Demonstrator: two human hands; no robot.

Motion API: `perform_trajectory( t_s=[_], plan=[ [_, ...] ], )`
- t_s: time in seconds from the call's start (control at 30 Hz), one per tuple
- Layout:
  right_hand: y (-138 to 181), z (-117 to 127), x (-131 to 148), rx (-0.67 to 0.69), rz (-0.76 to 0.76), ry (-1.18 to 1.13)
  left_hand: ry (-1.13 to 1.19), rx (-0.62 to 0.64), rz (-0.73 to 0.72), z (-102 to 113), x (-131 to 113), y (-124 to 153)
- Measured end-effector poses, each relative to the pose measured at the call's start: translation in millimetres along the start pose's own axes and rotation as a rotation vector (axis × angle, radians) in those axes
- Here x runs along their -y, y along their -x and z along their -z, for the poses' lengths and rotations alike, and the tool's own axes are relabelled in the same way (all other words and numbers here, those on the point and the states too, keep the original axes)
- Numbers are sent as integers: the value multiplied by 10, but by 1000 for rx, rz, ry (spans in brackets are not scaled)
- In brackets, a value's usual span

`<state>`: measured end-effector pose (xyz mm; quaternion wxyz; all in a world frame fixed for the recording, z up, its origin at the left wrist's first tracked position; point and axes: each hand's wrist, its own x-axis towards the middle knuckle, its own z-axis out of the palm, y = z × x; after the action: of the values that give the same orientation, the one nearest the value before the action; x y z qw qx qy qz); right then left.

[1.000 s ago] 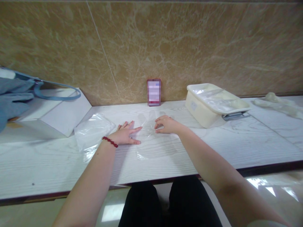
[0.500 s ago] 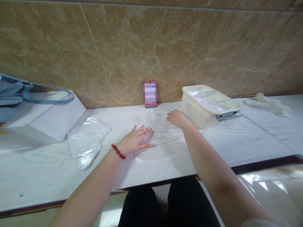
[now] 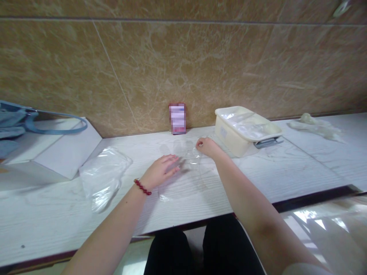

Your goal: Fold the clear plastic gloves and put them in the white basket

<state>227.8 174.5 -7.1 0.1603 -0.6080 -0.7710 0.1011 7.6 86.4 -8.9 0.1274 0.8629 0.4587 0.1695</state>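
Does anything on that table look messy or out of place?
Slightly: crumpled plastic lies loose right of the tub, unlike the flatter clear plastic at left, and a small dark spot stands out on the pale table at front left.

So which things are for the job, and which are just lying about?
For the job:
clear plastic, pinched by the right hand, left hand close by
probably plastic pile, tub

Lying about, I think:
phone
white box
blue strap
crumpled plastic

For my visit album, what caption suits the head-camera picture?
Right hand pinching what looks like a clear plastic glove on white wood-grain tabletop, left hand close by.
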Motion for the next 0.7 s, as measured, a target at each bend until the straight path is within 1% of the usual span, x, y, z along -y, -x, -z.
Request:
perform_trajectory(
  t_s=[0.1, 0.17, 0.27, 0.37, 0.43, 0.5, 0.57, 0.7],
  plan=[
    [16, 6, 29, 12, 6, -58, 189, -162, 144, -22, -42, -72],
    [24, -8, 43, 32, 1, -107, 345, -197, 246, -74, -71, -159],
    [37, -28, 54, 33, 22, -175, 616, -157, 370, -165, -136, -354],
    [64, -27, 73, 6, 78, -206, 931, -117, 569, -201, -244, -594],
    [91, -17, 95, -5, 132, -208, 1088, -114, 683, -185, -317, -740],
    [120, -2, 119, 8, 181, -216, 1161, -121, 742, -161, -365, -846],
    [150, 17, 141, 38, 220, -240, 1206, -119, 770, -151, -376, -903],
    [196, 54, 172, 125, 278, -306, 1296, -94, 798, -200, -323, -919]
  ],
)
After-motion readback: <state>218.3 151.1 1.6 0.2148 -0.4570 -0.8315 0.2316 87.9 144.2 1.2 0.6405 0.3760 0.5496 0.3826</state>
